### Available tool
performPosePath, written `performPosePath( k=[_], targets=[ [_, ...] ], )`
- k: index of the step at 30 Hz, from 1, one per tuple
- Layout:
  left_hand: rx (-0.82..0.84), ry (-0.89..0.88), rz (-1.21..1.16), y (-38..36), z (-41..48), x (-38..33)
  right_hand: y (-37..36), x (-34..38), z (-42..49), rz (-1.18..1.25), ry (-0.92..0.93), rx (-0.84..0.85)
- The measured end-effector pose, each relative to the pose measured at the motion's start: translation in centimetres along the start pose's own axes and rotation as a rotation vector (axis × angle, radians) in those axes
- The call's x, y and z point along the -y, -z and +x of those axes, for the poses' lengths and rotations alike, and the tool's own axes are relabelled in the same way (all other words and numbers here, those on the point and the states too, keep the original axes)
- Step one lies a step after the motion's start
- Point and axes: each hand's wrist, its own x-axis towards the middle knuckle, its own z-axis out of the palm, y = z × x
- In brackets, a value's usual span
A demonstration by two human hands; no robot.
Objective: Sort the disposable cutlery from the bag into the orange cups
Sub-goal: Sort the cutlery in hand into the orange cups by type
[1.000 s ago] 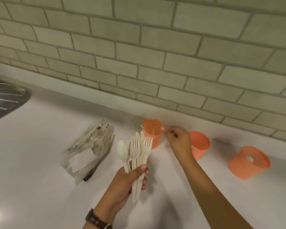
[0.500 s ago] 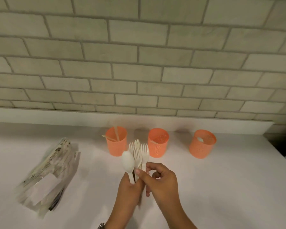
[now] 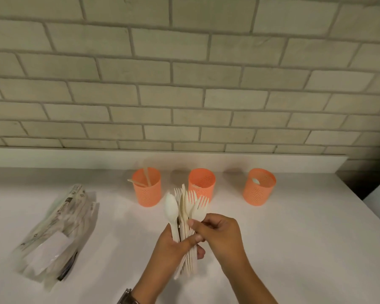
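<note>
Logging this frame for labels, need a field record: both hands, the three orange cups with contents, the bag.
left grip: holds cutlery bundle upright, heads up
right grip: pinches one fork at the bundle's right edge
left cup: two thin handles stick out, type unclear
middle cup: fork tines inside
right cup: spoon bowl inside
bag: lies on counter, left of cups

Printing and small symbols on the clear bag (image 3: 57,229) lying on the desk (image 3: 294,249): too blurred to read. No other text, brand or number legible.
</note>
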Motion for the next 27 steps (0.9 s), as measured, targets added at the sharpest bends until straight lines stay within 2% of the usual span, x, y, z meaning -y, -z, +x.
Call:
performPosePath(
  k=[8, 12, 14, 18, 24, 27],
  targets=[
    [0.021, 0.115, -0.132, 1.9, 0.4, 0.0, 1.0, 0.8, 1.4, 0.134, -0.144, 0.184],
    [-0.098, 0.148, -0.193, 3.6, 1.0, 0.6, 2.1, 3.4, 5.0, 0.132, -0.047, 0.100],
    [-0.122, 0.137, -0.235, 4.4, 1.2, 0.6, 2.7, 5.0, 8.1, 0.025, 0.099, 0.010],
    [-0.046, 0.135, -0.451, 5.6, 1.2, -0.2, 2.2, 5.6, 14.7, -0.367, 0.351, -0.114],
    [0.052, 0.125, -0.514, 5.9, 1.2, -0.7, 1.0, -0.7, 20.6, -0.806, 0.214, -0.076],
    [0.069, 0.107, -0.483, 5.9, 1.4, -0.7, 1.0, -0.7, 19.7, -0.758, 0.172, -0.109]
  ],
)
